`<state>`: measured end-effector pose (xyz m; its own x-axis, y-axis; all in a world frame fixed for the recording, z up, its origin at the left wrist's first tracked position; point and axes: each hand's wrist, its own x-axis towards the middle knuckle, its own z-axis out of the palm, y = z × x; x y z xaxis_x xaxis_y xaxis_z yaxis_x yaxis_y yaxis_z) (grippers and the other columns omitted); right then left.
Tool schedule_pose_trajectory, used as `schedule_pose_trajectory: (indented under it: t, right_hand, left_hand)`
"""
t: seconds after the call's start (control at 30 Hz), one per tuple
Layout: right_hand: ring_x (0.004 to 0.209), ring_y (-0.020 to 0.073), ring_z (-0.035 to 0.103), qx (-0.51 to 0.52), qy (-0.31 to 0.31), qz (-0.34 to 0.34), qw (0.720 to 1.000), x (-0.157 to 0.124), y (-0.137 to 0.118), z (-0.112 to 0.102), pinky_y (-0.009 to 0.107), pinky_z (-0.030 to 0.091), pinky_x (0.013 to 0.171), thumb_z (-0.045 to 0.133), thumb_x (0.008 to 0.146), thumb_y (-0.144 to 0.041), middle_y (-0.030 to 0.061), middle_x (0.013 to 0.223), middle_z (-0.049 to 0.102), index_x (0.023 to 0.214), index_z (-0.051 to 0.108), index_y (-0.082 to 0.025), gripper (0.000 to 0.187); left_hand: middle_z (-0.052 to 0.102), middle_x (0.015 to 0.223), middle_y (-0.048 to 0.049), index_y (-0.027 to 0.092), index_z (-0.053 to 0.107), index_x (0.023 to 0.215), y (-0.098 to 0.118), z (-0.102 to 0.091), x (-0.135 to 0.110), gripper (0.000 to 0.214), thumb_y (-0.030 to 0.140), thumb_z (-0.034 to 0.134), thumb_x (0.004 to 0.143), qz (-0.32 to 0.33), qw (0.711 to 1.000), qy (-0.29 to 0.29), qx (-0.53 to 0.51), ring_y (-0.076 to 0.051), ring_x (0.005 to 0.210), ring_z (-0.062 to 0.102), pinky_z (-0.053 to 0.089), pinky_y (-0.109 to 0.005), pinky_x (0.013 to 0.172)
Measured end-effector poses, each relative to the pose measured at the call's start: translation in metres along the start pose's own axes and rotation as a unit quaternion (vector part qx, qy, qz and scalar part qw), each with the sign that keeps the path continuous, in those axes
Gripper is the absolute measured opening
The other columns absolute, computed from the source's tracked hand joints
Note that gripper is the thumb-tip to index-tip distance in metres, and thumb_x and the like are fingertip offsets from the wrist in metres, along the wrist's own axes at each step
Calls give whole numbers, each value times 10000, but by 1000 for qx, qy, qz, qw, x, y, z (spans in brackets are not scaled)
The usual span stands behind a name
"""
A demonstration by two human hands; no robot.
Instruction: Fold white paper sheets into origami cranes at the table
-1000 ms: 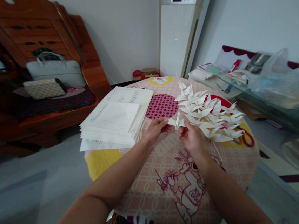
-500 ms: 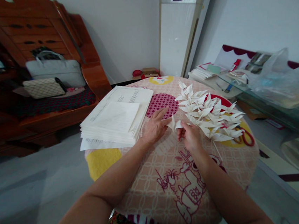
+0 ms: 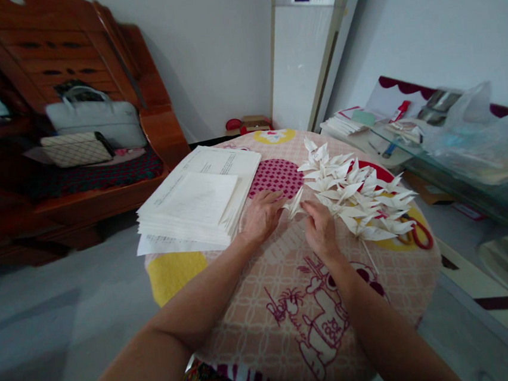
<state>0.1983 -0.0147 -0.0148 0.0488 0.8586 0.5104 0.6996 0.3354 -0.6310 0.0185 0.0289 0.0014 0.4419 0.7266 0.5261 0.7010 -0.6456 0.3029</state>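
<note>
A white folded paper crane [image 3: 295, 204] is held low over the cloth-covered round table [image 3: 264, 297], between my two hands. My left hand [image 3: 263, 215] is closed on its left side, the fingertips partly hidden behind the paper. On the other side my right hand [image 3: 320, 226] pinches the crane's edge between thumb and fingers. Many finished paper cranes [image 3: 348, 190] lie clustered just to the right of my right hand. Left of my left hand rests a thick stack of printed paper [image 3: 193, 166], topped by a smaller square sheet [image 3: 201, 198].
Red-handled scissors [image 3: 421, 235] lie at the table's right edge, partly under the cranes. Beyond stands a glass-topped stand [image 3: 449, 163] with plastic bags [image 3: 463, 128] and papers. A wooden bench [image 3: 153, 122] with a grey bag [image 3: 99, 121] is at the left.
The crane's right wing, spread out toward my right hand before, now stands up narrow with the rest of the paper. My left fingers have curled in more, and my right hand has turned slightly.
</note>
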Motion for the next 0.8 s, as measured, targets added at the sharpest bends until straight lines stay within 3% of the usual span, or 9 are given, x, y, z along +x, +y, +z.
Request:
schedule_pose_trajectory:
  t: [0.1, 0.27, 0.6, 0.8]
  right_hand:
    - [1175, 287, 587, -78, -44, -30, 996, -2, -3, 4, 423, 424, 1059, 456, 729, -16, 184, 1216, 673, 1197, 659, -109, 519]
    - [977, 288, 607, -164, -60, -9, 985, -3, -7, 0, 402, 455, 910, 437, 839, -72, 162, 996, 698, 1088, 694, -130, 363]
    - [788, 254, 612, -163, -58, 21, 985, -4, -6, -2, 352, 434, 744, 392, 910, -115, 128, 827, 692, 1116, 705, -161, 378]
    - [840, 273, 640, -238, -93, 21, 967, -2, -17, -7, 357, 442, 750, 415, 915, -89, 166, 904, 712, 1141, 690, -152, 361]
  left_hand:
    - [714, 1148, -114, 184, 753, 1066, 2, 0, 0, 251, 154, 558, 910, -2, 1000, -7, -10, -269, 1055, 588, 454, -427, 960]
    - [717, 1011, -104, 197, 758, 1000, 5, 2, -1, 210, 179, 564, 923, 6, 998, -38, -52, -248, 971, 591, 439, -374, 888]
    - [617, 735, -80, 186, 715, 764, 12, 1, -1, 256, 256, 544, 941, -32, 995, -58, -72, -217, 754, 558, 399, -325, 763]
    - [651, 755, -96, 181, 718, 778, 24, -2, -3, 155, 211, 601, 875, -47, 994, -98, -18, -226, 769, 606, 424, -320, 750]
